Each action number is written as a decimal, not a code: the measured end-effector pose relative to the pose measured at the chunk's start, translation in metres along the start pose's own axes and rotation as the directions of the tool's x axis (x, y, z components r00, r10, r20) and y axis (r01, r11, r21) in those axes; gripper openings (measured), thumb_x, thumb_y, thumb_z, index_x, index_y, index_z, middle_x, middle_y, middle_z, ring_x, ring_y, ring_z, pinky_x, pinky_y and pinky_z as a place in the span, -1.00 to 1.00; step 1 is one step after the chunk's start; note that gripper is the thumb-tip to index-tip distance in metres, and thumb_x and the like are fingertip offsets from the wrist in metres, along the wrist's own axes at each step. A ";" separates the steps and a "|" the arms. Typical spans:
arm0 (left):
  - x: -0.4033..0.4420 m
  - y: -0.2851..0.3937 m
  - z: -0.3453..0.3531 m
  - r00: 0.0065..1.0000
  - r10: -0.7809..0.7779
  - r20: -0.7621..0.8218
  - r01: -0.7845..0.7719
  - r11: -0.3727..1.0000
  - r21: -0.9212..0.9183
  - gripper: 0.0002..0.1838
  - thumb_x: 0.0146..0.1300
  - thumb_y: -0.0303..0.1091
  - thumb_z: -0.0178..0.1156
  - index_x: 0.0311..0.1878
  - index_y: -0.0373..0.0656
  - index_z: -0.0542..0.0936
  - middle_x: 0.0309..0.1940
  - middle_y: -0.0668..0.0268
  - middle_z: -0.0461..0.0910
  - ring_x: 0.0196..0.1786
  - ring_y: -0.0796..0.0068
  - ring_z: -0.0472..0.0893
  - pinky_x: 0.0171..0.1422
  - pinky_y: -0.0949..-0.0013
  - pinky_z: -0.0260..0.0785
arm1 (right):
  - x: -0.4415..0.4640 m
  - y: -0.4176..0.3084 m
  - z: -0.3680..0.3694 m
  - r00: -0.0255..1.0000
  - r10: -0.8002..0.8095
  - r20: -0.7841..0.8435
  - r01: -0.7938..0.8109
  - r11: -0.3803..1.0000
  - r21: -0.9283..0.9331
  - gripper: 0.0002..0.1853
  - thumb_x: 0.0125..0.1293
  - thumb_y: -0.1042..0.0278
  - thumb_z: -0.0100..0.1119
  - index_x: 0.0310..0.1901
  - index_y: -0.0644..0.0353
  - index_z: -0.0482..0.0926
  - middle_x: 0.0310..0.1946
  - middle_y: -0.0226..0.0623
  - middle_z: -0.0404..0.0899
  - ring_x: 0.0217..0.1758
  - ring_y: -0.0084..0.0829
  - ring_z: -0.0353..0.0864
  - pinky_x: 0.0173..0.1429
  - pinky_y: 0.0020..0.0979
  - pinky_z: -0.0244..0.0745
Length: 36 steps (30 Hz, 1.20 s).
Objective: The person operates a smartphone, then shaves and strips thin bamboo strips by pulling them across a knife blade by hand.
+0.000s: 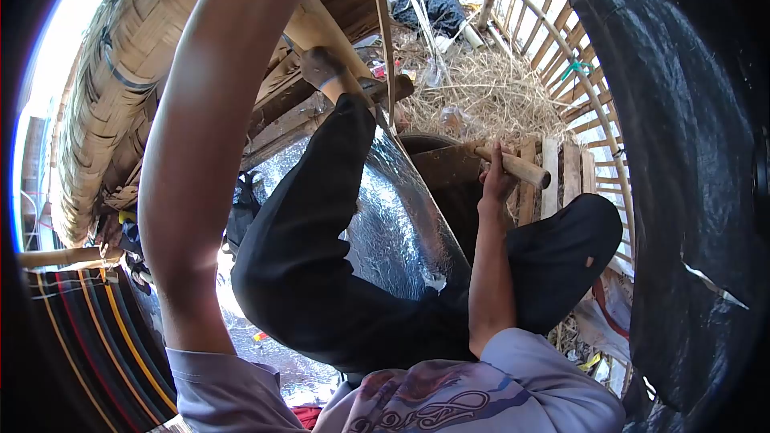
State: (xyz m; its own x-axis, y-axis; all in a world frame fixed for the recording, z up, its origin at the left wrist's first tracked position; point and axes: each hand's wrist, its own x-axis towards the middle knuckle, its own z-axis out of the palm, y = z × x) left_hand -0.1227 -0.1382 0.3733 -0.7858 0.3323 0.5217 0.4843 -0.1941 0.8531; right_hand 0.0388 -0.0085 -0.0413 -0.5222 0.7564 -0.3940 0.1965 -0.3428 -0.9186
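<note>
My right hand (499,179) is closed around the thick wooden handle (525,170) of a broad-bladed knife. Its dull brownish blade (443,167) points left, over a dark round opening or container. My left arm (212,112) stretches up past the top edge, so that hand is out of sight. A thin upright bamboo strip (383,24) runs down from the top edge to near my knee and the blade. My bare foot (322,68) rests against a thick bamboo pole (330,32).
Shiny foil sheeting (393,224) lies beneath my legs. Dry straw (497,96) and litter cover the ground ahead. A slatted bamboo fence (577,64) and black plastic sheet (682,152) stand on the right. Woven bamboo (104,112) and striped cloth (96,337) are on the left.
</note>
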 end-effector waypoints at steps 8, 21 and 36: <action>-0.065 -0.021 -0.018 0.976 -0.210 -0.059 0.199 0.967 -0.161 -0.52 0.38 0.09 -0.12 -0.64 0.13 0.12 -0.76 0.59 -0.02 -0.72 0.71 -0.04 -0.64 0.56 -0.13 | -0.001 -0.008 -0.020 0.986 -0.166 -0.009 0.164 0.979 -0.121 -0.55 0.12 0.00 0.29 -0.17 0.26 0.56 -0.26 -0.27 0.53 -0.30 -0.47 0.44 -0.26 -0.41 0.37; -0.109 -0.050 -0.050 0.957 -0.241 0.161 0.273 0.937 -0.218 -0.62 0.46 -0.06 -0.24 -0.40 -0.12 0.29 -0.51 0.41 0.24 -0.37 0.56 0.30 -0.20 0.45 0.25 | -0.018 -0.014 -0.004 0.979 -0.123 0.161 0.131 0.990 -0.042 -0.72 0.09 0.23 0.33 -0.34 0.29 0.56 -0.41 -0.29 0.55 -0.31 -0.47 0.47 -0.18 -0.40 0.36; -0.114 -0.061 -0.022 0.874 -0.338 0.348 0.273 0.936 0.223 -0.53 0.41 -0.01 -0.14 -0.37 -0.22 0.52 -0.44 0.32 0.57 -0.26 0.50 0.58 -0.07 0.40 0.40 | -0.021 -0.019 -0.003 0.953 -0.154 0.259 0.133 0.986 0.099 -0.92 0.12 0.43 0.24 -0.43 0.18 0.52 -0.59 -0.50 0.44 -0.51 -0.66 0.39 -0.38 -0.57 0.27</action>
State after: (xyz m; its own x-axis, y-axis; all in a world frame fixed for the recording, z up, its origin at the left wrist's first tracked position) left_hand -0.0710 -0.1843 0.2616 -0.7168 0.6775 0.1651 0.3247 0.1147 0.9388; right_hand 0.0487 -0.0165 -0.0154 -0.7435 0.6295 -0.2260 0.0422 -0.2930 -0.9552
